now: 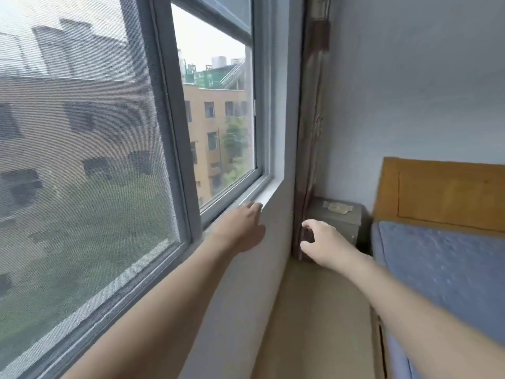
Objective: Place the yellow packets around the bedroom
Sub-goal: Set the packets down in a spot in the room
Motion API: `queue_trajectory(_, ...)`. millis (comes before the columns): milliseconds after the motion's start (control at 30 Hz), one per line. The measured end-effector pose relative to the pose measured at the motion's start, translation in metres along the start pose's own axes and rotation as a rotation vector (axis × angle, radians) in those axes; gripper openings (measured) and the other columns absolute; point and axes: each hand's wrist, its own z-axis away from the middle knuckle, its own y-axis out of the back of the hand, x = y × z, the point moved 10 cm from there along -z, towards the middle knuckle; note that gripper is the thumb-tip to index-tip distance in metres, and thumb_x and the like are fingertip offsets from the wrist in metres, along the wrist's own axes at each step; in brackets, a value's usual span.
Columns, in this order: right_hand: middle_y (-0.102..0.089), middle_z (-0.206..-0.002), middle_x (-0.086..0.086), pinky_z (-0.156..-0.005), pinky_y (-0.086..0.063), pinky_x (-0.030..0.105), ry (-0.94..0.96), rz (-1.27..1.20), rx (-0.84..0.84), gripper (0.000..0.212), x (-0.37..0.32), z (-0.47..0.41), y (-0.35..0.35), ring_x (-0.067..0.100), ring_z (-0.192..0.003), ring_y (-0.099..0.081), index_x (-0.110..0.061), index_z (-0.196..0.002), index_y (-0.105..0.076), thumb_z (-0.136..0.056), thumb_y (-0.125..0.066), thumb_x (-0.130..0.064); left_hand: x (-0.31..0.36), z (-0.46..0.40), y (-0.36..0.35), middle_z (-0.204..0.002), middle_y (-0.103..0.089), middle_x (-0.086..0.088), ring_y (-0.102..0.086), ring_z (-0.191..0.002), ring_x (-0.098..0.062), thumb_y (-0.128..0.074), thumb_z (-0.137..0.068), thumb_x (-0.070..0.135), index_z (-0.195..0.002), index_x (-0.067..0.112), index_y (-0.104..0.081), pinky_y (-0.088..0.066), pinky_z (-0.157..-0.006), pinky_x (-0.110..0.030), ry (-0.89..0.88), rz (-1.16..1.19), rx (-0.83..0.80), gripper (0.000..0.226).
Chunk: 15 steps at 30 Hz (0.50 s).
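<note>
My left hand reaches out to the white window sill, its fingertips lying flat on the sill's edge near the corner. My right hand hovers in front of the room corner with the fingers loosely spread and nothing in it. A pale yellowish packet lies on top of the small grey-green bedside cabinet beyond my right hand. I see no packet in either hand. The picture is blurred.
The sliding window with a grey frame and insect screen fills the left side. A brown curtain hangs in the corner. A bed with a blue cover and a wooden headboard stands at the right. A narrow floor strip runs between wall and bed.
</note>
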Motion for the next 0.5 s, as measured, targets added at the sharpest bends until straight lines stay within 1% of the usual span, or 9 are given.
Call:
queue_trajectory(100, -0.042, -0.147, 0.002, -0.107, -0.038, 0.035, -0.101, 0.010, 0.052, 0.054, 0.042, -0.043, 0.015, 0.021, -0.134, -0.042, -0.019, -0.142, -0.042, -0.090, -0.052, -0.024, 0.023, -0.071, -0.029, -0.148, -0.041, -0.006, -0.042, -0.132, -0.028, -0.048, -0.095, 0.025, -0.142, 0.011, -0.040, -0.039, -0.102, -0.035, -0.116, 0.056, -0.025, 0.049)
queue_trajectory(167, -0.040, -0.149, 0.001, -0.104, -0.037, 0.032, -0.173, 0.020, 0.046, 0.054, 0.076, -0.066, 0.015, 0.020, -0.135, -0.039, -0.019, -0.144, -0.040, -0.091, -0.051, -0.023, 0.034, -0.113, -0.060, -0.149, -0.040, -0.006, -0.042, -0.134, -0.028, -0.048, -0.095, 0.025, -0.142, 0.012, -0.040, -0.039, -0.105, -0.036, -0.169, 0.075, -0.076, 0.050)
queue_trajectory(267, -0.040, -0.148, 0.001, -0.100, -0.038, 0.030, -0.256, 0.043, 0.060, 0.053, 0.129, -0.105, 0.020, 0.020, -0.133, -0.040, -0.019, -0.144, -0.039, -0.092, -0.050, -0.023, 0.048, -0.177, -0.108, -0.146, -0.042, -0.007, -0.043, -0.132, -0.029, -0.047, -0.094, 0.026, -0.141, 0.012, -0.040, -0.040, -0.105, -0.039, -0.211, 0.095, -0.141, 0.049)
queue_trajectory(400, -0.040, -0.148, 0.001, -0.105, -0.039, 0.033, -0.297, 0.029, 0.117, 0.053, 0.192, -0.176, 0.041, 0.020, -0.134, -0.040, -0.018, -0.144, -0.039, -0.092, -0.050, -0.022, 0.069, -0.273, -0.156, -0.145, -0.042, -0.006, -0.045, -0.129, -0.030, -0.045, -0.094, 0.028, -0.137, 0.011, -0.042, -0.042, -0.102, -0.041, -0.240, 0.125, -0.177, 0.046)
queue_trajectory(500, -0.040, -0.148, 0.001, -0.105, -0.038, 0.032, -0.316, 0.020, 0.147, 0.052, 0.235, -0.237, 0.066, 0.018, -0.133, -0.041, -0.016, -0.144, -0.039, -0.093, -0.049, -0.022, 0.086, -0.351, -0.172, -0.148, -0.040, -0.004, -0.044, -0.130, -0.028, -0.045, -0.095, 0.028, -0.141, 0.014, -0.040, -0.041, -0.102, -0.037, -0.259, 0.125, -0.185, 0.048)
